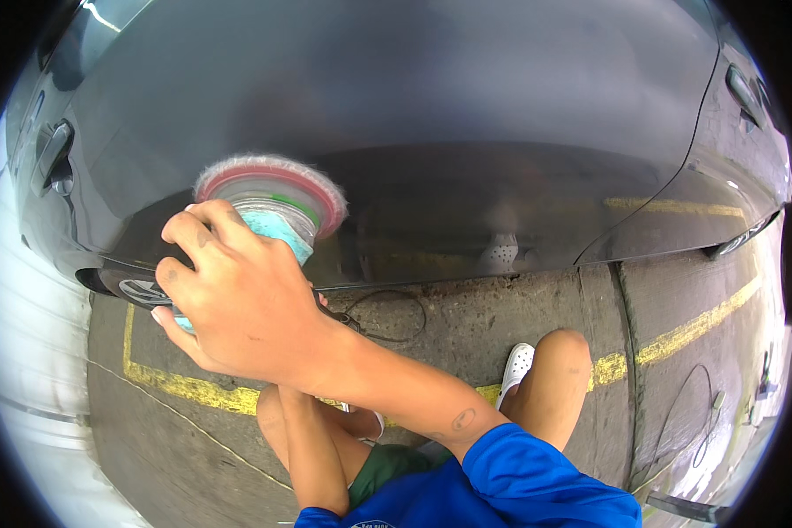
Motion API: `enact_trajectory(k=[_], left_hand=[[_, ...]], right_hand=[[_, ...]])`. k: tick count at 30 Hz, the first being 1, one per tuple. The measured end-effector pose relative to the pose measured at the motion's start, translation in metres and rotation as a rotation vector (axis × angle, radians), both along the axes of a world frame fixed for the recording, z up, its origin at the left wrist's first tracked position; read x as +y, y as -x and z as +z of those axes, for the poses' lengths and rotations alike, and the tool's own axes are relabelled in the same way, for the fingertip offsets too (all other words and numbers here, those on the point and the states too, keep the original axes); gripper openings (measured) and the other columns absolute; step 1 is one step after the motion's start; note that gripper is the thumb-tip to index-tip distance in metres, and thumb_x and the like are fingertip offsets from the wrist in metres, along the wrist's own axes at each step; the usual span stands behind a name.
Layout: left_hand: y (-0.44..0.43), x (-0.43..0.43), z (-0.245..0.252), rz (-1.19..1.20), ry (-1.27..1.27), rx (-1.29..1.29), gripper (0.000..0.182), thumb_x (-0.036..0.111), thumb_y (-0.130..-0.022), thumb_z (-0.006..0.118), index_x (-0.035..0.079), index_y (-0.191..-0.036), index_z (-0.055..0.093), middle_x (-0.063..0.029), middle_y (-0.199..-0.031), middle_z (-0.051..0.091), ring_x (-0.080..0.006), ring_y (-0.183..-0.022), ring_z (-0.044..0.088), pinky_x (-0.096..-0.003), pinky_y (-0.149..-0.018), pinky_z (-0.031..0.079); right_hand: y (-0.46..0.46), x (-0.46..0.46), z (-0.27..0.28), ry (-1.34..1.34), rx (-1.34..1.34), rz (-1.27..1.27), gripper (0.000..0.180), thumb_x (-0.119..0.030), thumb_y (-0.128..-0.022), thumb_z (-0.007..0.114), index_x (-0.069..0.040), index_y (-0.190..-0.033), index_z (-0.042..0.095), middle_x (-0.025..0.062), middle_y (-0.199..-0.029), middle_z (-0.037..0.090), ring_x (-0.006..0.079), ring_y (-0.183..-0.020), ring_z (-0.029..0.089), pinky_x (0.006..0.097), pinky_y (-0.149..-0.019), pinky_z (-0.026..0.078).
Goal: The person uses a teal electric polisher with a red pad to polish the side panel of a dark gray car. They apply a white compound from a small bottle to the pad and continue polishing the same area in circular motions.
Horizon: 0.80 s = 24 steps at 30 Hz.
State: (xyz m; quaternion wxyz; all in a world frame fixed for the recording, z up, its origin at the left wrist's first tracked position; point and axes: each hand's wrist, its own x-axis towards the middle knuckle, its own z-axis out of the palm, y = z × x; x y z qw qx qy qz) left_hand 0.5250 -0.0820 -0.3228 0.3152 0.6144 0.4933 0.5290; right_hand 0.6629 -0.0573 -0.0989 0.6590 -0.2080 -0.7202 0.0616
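My right hand [251,297] is wrapped over the top of a teal and grey power polisher [278,230]. The polisher's round pad [274,166], red-edged with a fuzzy white wool face, is tilted against the lower part of a glossy dark car door [422,119]. My left forearm passes beneath the right one. Most of my left hand [323,299] is hidden behind the right; only a few fingertips show, at the polisher's black handle. A dark power cord [350,321] trails from that handle.
Car door handles [56,158] show at both sides, with a wheel [142,290] low at left. The cord loops [424,317] on the concrete floor [475,303] beside a yellow painted line [204,396]. My knees and white clogs [518,366] are close below. Another cable [706,396] lies at right.
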Motion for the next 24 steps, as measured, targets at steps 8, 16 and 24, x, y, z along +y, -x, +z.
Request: enact_trajectory(k=[8, 16, 24], left_hand=[[-0.003, 0.001, 0.006, -0.004, -0.014, 0.003, 0.077, 0.011, -0.086, 0.081, -0.001, -0.152, 0.044, -0.0176, -0.144, 0.056, -0.0300, -0.133, 0.058, -0.0445, -0.110, 0.048], [-0.023, -0.010, -0.008, -0.034, 0.012, 0.037, 0.078, 0.012, -0.085, 0.082, -0.001, -0.152, 0.044, -0.0174, -0.143, 0.056, -0.0296, -0.132, 0.058, -0.0441, -0.110, 0.048], [-0.042, -0.017, -0.027, -0.059, 0.014, 0.061, 0.080, 0.012, -0.085, 0.083, -0.001, -0.153, 0.043, -0.0172, -0.143, 0.056, -0.0292, -0.131, 0.058, -0.0437, -0.109, 0.048]], right_hand=[[-0.020, 0.000, -0.030, 0.010, 0.050, -0.040, 0.028, -0.026, -0.078, 0.085, -0.003, -0.087, 0.072, 0.0118, -0.114, 0.065, 0.0298, -0.117, 0.064, 0.0353, -0.065, 0.061], [-0.034, -0.001, -0.088, 0.083, 0.111, -0.084, 0.024, -0.022, -0.075, 0.087, -0.008, -0.083, 0.070, 0.0074, -0.115, 0.069, 0.0269, -0.109, 0.069, 0.0356, -0.071, 0.063], [-0.045, 0.002, -0.139, 0.169, 0.143, -0.080, 0.022, -0.022, -0.076, 0.089, -0.011, -0.083, 0.072, 0.0039, -0.117, 0.072, 0.0255, -0.106, 0.072, 0.0358, -0.072, 0.062]])
